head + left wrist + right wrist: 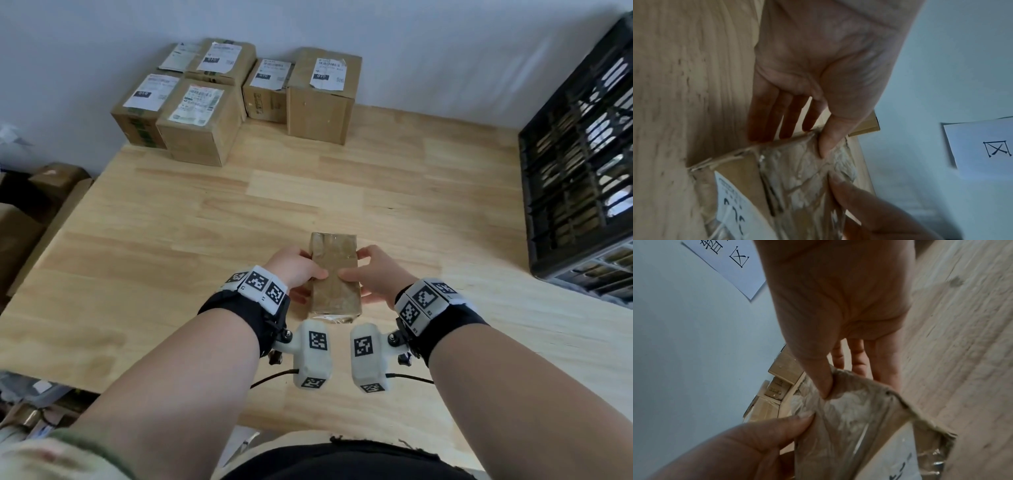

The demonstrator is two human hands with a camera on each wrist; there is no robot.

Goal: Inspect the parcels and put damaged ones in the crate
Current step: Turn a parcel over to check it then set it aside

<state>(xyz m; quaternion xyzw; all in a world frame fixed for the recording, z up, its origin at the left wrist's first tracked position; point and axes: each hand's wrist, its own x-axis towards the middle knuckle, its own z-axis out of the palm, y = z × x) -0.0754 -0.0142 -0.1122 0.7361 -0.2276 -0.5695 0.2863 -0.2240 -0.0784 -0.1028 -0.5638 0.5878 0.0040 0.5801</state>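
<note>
— How's the grip?

— Both hold it. The left hand (297, 270) and right hand (371, 272) pinch the small taped cardboard parcel (335, 274) from either side, thumbs on top, fingers beneath, lower centre of the frame, above the desk (205, 222).

— Which way does it lie?

— Long axis pointing away from the person. Its tape looks crumpled. The black crate (579, 164) sits at the right edge, so the right hand is nearer. The labelled boxes (236, 99) are stacked upper left.
</note>
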